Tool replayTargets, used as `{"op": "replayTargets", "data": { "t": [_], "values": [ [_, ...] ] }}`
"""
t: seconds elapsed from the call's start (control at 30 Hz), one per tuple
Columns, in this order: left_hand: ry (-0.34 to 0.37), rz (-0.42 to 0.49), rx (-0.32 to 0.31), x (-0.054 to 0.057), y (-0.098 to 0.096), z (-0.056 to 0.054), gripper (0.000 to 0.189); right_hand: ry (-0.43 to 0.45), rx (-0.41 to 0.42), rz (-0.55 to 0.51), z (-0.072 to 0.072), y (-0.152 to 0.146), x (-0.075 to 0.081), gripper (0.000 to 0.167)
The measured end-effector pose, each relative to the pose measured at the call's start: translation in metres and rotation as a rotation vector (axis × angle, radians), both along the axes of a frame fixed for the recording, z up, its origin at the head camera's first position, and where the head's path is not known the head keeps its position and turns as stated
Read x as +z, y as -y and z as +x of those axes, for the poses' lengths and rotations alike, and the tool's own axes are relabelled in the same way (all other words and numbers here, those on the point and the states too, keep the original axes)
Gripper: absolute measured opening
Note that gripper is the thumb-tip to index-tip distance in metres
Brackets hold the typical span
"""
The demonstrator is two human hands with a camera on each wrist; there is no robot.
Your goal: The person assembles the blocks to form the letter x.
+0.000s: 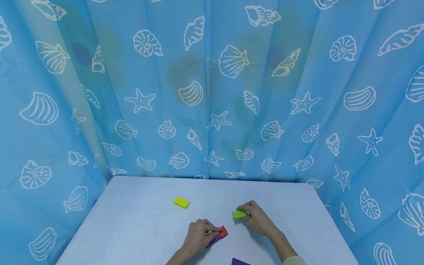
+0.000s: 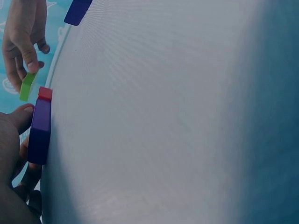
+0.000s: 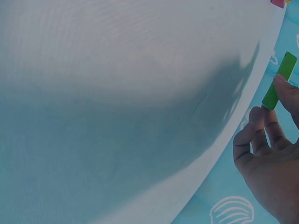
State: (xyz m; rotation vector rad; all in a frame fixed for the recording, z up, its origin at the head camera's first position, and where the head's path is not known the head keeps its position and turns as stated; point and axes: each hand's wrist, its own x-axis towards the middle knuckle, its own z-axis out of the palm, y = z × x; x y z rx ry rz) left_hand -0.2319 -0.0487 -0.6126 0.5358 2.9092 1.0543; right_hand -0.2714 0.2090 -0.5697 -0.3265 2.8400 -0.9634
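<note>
My left hand (image 1: 198,235) is at a purple block (image 1: 214,240) and a red block (image 1: 223,232) that lie end to end on the table. Its index fingertip reaches the red block, and the thumb lies along the near side, at the joint between the two. In the left wrist view the purple block (image 2: 39,131) is nearest, with the red block (image 2: 45,93) beyond it. To the right, my right hand (image 1: 260,219) pinches a light green block (image 1: 239,214) between thumb and fingers, tilted above its shadow. The right wrist view shows the green block (image 3: 280,80) edge-on in the fingertips.
A yellow block (image 1: 181,202) lies farther back on the white table (image 1: 139,221), left of both hands. Another purple block (image 1: 240,261) sits at the bottom of the head view, partly cut off. Blue curtains (image 1: 212,92) with white shells hang behind and beside the table.
</note>
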Motion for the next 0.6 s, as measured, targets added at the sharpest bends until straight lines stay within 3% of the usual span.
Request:
{"op": "replayTargets", "data": {
  "t": [0.6],
  "values": [
    [-0.011, -0.014, 0.003, 0.0007, -0.0003, 0.0016, 0.019, 0.046, 0.013, -0.008, 0.0006, 0.0019, -0.0008, 0.032]
  ]
}}
